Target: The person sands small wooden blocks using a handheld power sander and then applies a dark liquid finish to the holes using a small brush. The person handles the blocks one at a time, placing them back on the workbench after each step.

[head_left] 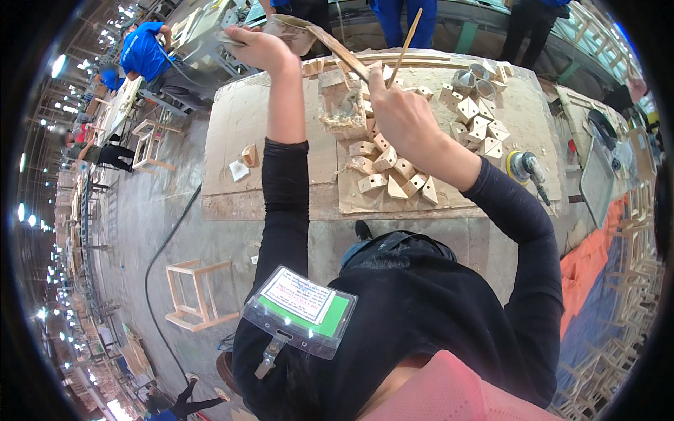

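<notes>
Flat brown wooden stick slants above the far part of the workbench, its upper-left end at the rim of a smeared, grey-white tub that seems to be tipped. The step in hand looks like working the stick at that rim, perhaps to scoop or wipe off some paste; the next move probably calls for a steady tub and a controlled draw of the stick.

The right hand reaches forward and inward with a bent elbow, its fingers closed around the stick's lower end, the index finger lying toward it. The left hand is raised beside the tub on a nearly straight forearm, wrist bent, fingers curled leftward; I cannot tell whether they clamp on the tub.

Just beyond the right hand rises a thin tan stick; whether it is held is unclear. Below the hands stands an open box crusted with pale, dried residue. Pale triangular wooden blocks with drilled holes lie beside it on brown cardboard. Farther right are shiny metal cups and a yellow-rimmed round sander.
</notes>
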